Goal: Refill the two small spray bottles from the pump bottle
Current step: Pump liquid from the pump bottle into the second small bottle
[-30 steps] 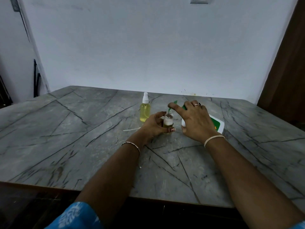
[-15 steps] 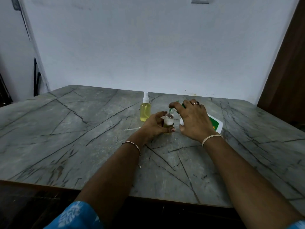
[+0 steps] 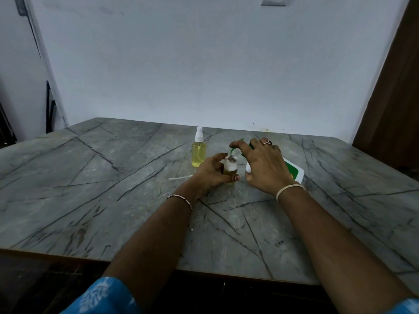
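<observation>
Dim light falls on my grey, dark-veined table, its far edge against a pale blue wall; brown wooden panel at right.

Just right of centre frame, the left hand grips a small uncapped spray bottle standing upright on the grey veined table. Beside it, the right hand wraps over the white, green-labelled pump bottle, index finger on the green spout above the small bottle's mouth. Up and to the left stands a capped spray bottle of yellow liquid. A thin white tube lies further left.
</observation>
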